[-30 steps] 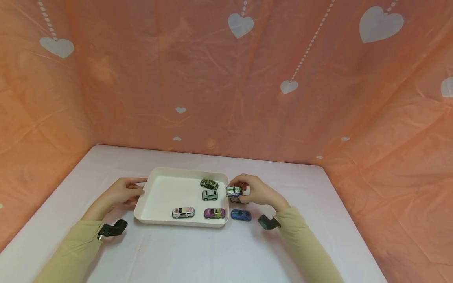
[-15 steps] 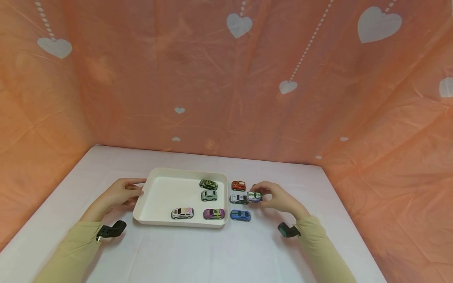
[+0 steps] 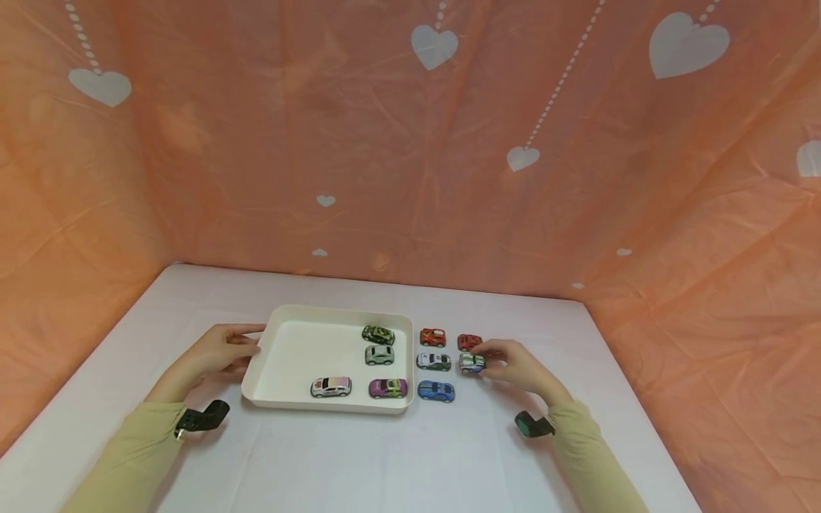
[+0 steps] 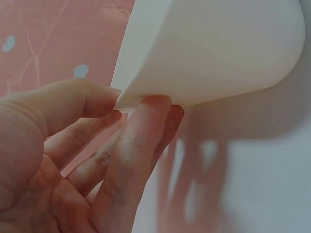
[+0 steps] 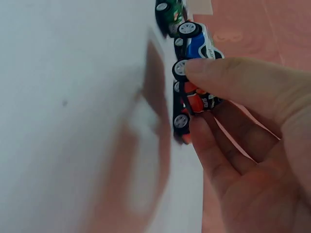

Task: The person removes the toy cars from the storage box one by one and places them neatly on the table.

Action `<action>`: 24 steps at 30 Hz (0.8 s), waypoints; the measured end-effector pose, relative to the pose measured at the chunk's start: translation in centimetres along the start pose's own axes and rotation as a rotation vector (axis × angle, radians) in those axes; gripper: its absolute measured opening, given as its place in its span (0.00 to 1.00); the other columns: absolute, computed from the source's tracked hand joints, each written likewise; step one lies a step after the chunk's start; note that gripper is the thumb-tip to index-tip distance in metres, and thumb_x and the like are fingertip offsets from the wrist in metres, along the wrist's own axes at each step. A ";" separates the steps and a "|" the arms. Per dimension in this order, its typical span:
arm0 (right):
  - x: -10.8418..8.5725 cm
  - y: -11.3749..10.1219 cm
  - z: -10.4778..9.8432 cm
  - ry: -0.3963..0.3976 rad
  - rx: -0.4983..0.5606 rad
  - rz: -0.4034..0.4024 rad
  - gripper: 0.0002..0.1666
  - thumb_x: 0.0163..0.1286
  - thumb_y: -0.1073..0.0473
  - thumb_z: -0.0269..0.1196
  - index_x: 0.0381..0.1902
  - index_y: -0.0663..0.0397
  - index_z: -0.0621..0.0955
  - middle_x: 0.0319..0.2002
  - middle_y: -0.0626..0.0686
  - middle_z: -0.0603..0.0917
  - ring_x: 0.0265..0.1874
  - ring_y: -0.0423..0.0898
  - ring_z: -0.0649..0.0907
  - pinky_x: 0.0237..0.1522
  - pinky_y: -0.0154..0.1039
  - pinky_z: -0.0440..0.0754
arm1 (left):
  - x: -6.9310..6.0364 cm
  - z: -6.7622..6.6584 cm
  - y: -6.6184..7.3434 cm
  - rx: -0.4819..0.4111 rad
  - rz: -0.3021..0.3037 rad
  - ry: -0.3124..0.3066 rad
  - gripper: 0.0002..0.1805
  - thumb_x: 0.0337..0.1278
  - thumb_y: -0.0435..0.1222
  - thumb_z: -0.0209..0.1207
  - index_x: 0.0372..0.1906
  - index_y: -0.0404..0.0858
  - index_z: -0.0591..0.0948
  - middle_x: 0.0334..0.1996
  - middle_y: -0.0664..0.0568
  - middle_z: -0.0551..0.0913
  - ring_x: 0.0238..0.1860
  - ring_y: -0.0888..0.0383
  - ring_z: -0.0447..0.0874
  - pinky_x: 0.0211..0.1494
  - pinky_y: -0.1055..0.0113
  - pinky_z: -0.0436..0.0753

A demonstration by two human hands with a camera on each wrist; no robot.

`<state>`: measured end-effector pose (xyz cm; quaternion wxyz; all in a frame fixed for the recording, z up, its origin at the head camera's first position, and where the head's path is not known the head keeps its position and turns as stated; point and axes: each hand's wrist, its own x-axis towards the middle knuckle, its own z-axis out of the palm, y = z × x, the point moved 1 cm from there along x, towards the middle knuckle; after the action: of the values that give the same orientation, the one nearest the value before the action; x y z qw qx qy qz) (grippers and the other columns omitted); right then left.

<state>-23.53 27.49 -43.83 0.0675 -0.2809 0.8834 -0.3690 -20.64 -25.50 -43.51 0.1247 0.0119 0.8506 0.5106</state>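
At the left end of the white tray (image 3: 282,399), my left hand (image 3: 221,350) holds the rim, its thumb (image 4: 154,121) against the outer wall in the left wrist view. My right hand (image 3: 516,367) pinches a toy car (image 3: 472,363) in white, blue and green by its rear, just right of a white-and-dark toy car (image 3: 433,362). Behind the pinched car sits a red toy car (image 3: 469,342). In the right wrist view the pinched toy car (image 5: 195,48) shows its blue side and wheels; whether it touches the table cannot be told.
Inside the tray stand a camouflage car (image 3: 378,334), a grey-green car (image 3: 379,355), a white-and-pink car (image 3: 331,386) and a purple car (image 3: 388,387). Right of it are an orange-red car (image 3: 432,337) and a blue car (image 3: 436,390). Orange cloth (image 3: 385,178) backs the white table (image 3: 321,463).
My right hand has carried the pinched toy car rightward from beside the tray's right rim, uncovering the cars there. The left hand stays at the tray's edge.
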 end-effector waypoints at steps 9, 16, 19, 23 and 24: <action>-0.4 0.8 -0.2 0.012 0.012 0.074 0.23 0.55 0.68 0.70 0.50 0.57 0.83 0.49 0.53 0.83 0.51 0.50 0.80 0.54 0.41 0.76 | -0.1 0.0 0.2 -0.004 -0.005 0.001 0.31 0.60 0.29 0.59 0.67 0.27 0.64 0.47 0.32 0.80 0.30 0.56 0.83 0.27 0.64 0.82; -0.5 1.3 0.0 0.021 0.015 0.081 0.22 0.55 0.67 0.71 0.50 0.59 0.83 0.48 0.56 0.83 0.48 0.52 0.81 0.52 0.43 0.77 | -0.1 0.0 0.4 -0.003 -0.003 0.000 0.31 0.60 0.30 0.58 0.67 0.26 0.64 0.45 0.33 0.80 0.29 0.56 0.82 0.27 0.64 0.81; -0.4 1.1 0.1 0.025 0.017 0.086 0.22 0.55 0.68 0.71 0.50 0.62 0.82 0.48 0.58 0.82 0.49 0.54 0.81 0.53 0.46 0.77 | -0.1 0.1 0.4 -0.008 -0.005 0.004 0.30 0.60 0.29 0.58 0.67 0.26 0.65 0.45 0.33 0.80 0.28 0.56 0.82 0.27 0.65 0.81; -0.6 -0.5 0.2 0.029 0.017 0.074 0.23 0.55 0.73 0.69 0.51 0.69 0.80 0.48 0.63 0.82 0.50 0.58 0.80 0.53 0.52 0.75 | -0.1 0.1 0.3 -0.007 -0.009 0.006 0.30 0.60 0.29 0.58 0.66 0.26 0.65 0.46 0.32 0.80 0.29 0.56 0.82 0.27 0.64 0.82; -0.6 -1.0 0.1 0.027 0.017 0.072 0.22 0.56 0.73 0.68 0.51 0.70 0.80 0.48 0.64 0.81 0.50 0.59 0.80 0.54 0.52 0.75 | -0.1 0.1 0.2 -0.005 -0.010 0.006 0.30 0.60 0.29 0.58 0.66 0.26 0.65 0.46 0.32 0.80 0.28 0.56 0.82 0.27 0.64 0.82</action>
<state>-22.53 27.18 -43.24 0.0713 -0.2435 0.8905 -0.3776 -20.51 -25.29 -43.32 0.1247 0.0060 0.8496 0.5124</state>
